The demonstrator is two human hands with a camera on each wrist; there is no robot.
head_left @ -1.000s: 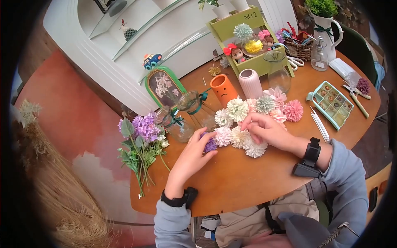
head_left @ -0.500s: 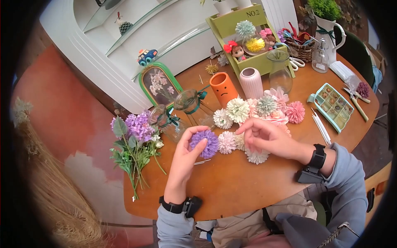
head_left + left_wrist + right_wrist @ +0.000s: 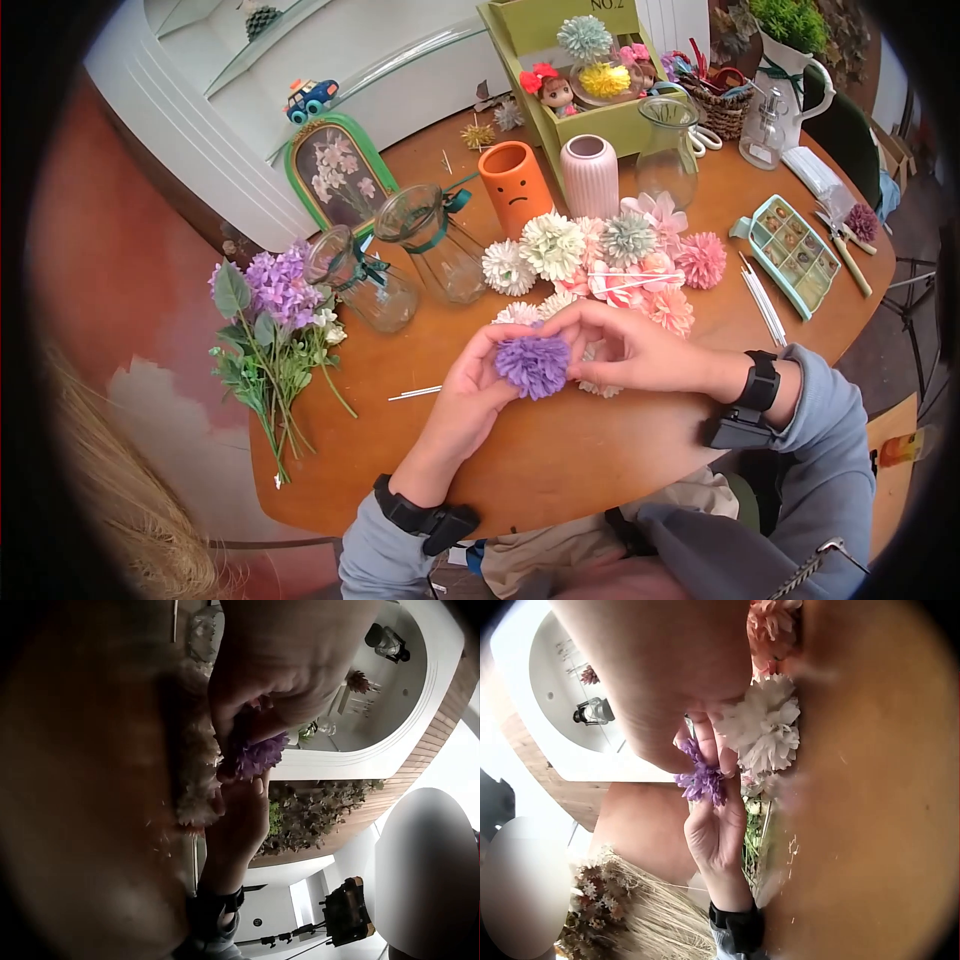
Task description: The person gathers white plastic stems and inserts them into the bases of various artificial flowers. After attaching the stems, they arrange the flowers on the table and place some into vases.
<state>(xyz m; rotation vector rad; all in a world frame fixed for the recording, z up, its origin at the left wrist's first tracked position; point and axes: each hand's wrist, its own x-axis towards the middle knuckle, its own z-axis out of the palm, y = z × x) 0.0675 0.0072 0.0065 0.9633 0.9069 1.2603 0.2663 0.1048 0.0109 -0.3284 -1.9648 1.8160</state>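
Observation:
A purple pompom-like artificial flower head (image 3: 533, 365) is held above the near part of the table in front of the person. My left hand (image 3: 468, 390) grips it from the left, thumb below and fingers behind. From the right, my right hand (image 3: 630, 345) pinches its edge with thumb and fingertips. Both wrist views show the purple petals between the two hands. Just behind lie white (image 3: 553, 245), grey-green (image 3: 629, 239) and pink flower heads (image 3: 702, 260), with thin white sticks (image 3: 622, 280) across the pink ones. My right hand partly hides a white flower head.
Two glass vases (image 3: 430, 245) with green ribbons and a purple flower bunch (image 3: 275, 290) lie left. An orange vase (image 3: 515, 190), pink vase (image 3: 590, 178) and green crate (image 3: 565, 125) stand behind. Rightward are white sticks (image 3: 763, 300), a compartment tray (image 3: 790, 255) and pliers (image 3: 850, 260).
My left hand has picked up the purple flower head from the table and brought it rightward. My right hand has come to its edge. The head view has shifted too.

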